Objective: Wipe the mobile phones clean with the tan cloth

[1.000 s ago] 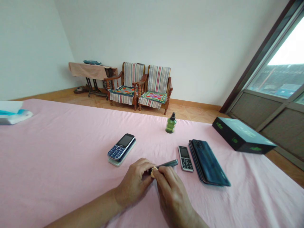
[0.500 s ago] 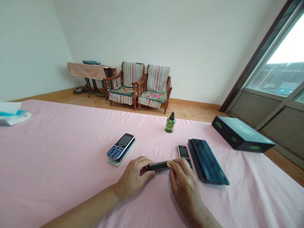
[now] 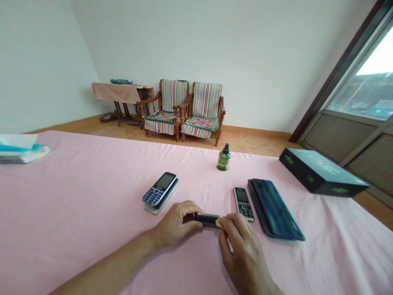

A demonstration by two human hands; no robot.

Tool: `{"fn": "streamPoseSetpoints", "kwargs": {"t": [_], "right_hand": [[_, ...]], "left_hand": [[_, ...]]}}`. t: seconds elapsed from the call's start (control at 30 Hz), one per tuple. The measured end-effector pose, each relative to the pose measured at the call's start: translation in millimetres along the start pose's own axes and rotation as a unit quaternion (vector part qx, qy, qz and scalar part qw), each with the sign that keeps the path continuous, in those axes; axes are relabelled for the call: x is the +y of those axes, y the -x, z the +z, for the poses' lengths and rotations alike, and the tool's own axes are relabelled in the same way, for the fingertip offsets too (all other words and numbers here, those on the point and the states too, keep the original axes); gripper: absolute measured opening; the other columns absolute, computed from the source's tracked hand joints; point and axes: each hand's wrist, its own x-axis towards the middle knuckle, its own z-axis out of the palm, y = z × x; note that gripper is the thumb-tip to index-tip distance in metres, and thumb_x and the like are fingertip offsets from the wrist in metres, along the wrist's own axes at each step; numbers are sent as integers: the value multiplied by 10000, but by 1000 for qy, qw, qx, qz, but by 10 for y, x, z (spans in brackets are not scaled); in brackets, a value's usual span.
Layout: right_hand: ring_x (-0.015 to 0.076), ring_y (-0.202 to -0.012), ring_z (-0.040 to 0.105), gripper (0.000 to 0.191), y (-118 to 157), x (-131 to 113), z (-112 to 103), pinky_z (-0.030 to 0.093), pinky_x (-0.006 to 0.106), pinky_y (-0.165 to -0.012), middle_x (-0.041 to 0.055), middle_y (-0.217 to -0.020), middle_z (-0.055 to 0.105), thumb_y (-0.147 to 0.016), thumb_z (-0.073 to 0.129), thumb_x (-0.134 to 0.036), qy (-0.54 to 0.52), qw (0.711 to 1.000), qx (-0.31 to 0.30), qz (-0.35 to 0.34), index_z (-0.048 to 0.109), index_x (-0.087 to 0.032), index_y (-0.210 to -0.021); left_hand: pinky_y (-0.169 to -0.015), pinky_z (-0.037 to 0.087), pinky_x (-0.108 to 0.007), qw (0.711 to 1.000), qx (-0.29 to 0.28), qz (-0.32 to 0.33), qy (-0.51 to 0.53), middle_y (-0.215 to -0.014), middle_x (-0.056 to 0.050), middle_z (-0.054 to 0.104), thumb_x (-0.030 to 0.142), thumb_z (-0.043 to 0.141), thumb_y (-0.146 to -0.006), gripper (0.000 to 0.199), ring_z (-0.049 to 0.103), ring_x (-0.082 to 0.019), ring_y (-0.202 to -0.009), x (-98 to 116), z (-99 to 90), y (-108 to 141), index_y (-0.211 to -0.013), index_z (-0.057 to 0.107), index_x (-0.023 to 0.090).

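Note:
My left hand (image 3: 176, 223) grips the left end of a small dark phone (image 3: 207, 219), held edge-on above the pink cloth. At the phone's right end, my right hand (image 3: 241, 246) pinches a small yellowish piece of cloth (image 3: 218, 221) against it. Just beyond my right hand lies a small keypad phone (image 3: 243, 204), and beside it a stack of large phones with a dark blue one (image 3: 274, 209) on top. To the left, a blue keypad phone (image 3: 159, 188) rests on another pale-edged phone (image 3: 159, 206).
A green bottle (image 3: 224, 157) with a black top stands beyond the phones. A black box (image 3: 322, 172) lies at the right. A white and blue packet (image 3: 23, 149) is at the far left of the pink cloth (image 3: 92, 184). Two wooden chairs (image 3: 202, 106) stand behind.
My right hand and the yellowish cloth have moved slightly down and nearer, and the small keypad phone shows more fully. The whole view has shifted a little, placing things further right.

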Motion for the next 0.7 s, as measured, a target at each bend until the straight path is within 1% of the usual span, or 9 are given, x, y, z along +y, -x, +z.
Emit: {"fn": "streamPoseSetpoints", "kwargs": {"t": [0.17,0.33,0.43,0.5,0.57,0.63,0.7], "right_hand": [[210,-760,541,201,-6,-109,101,484,348,-669,78,-843,576,-939,421,-86,-7,1000,-19,-6,591,-173,-999],[207,-784,547,220,-79,-200,203,497,354,-693,80,-874,587,-942,407,-84,-9,999,-41,-9,600,-171,-1000],[214,-792,546,219,-138,-278,261,503,359,-696,79,-866,582,-915,425,-60,1,999,-51,-15,602,-162,-992],[217,-789,544,235,-168,-343,304,506,358,-689,81,-864,582,-892,424,-33,13,998,-58,-27,604,-161,-970],[215,-781,544,258,-181,-395,338,509,352,-679,80,-864,585,-871,415,-7,25,997,-61,-32,604,-165,-947],[210,-785,551,270,-171,-410,344,517,345,-687,78,-868,589,-866,409,2,24,998,-59,-28,603,-170,-942],[206,-793,561,253,-138,-374,312,524,343,-706,74,-867,590,-882,411,-16,10,999,-48,-17,599,-172,-946]], "left_hand": [[-745,465,-284,1000,1,2,4,-856,-71,680,360,659,-852,239,615,-206,-820,-2,18,-4,-933,727,146],[-724,455,-269,1000,-2,18,6,-841,-61,668,371,635,-874,247,603,-190,-797,-31,30,-12,-892,708,136],[-684,437,-257,1000,3,29,2,-776,-42,641,360,603,-883,255,578,-175,-752,-59,41,-15,-792,683,135],[-660,422,-252,999,8,34,-3,-720,-26,616,333,597,-871,256,554,-167,-717,-73,50,-15,-713,650,139],[-657,415,-253,999,10,37,-8,-695,-17,608,298,599,-852,235,544,-165,-706,-78,59,-12,-675,629,146],[-671,419,-257,999,11,38,-11,-708,-22,623,281,598,-845,210,553,-171,-720,-73,62,-8,-690,642,147],[-688,430,-262,999,12,36,-12,-747,-37,646,299,599,-857,203,570,-177,-739,-59,58,-5,-756,677,141]]}}
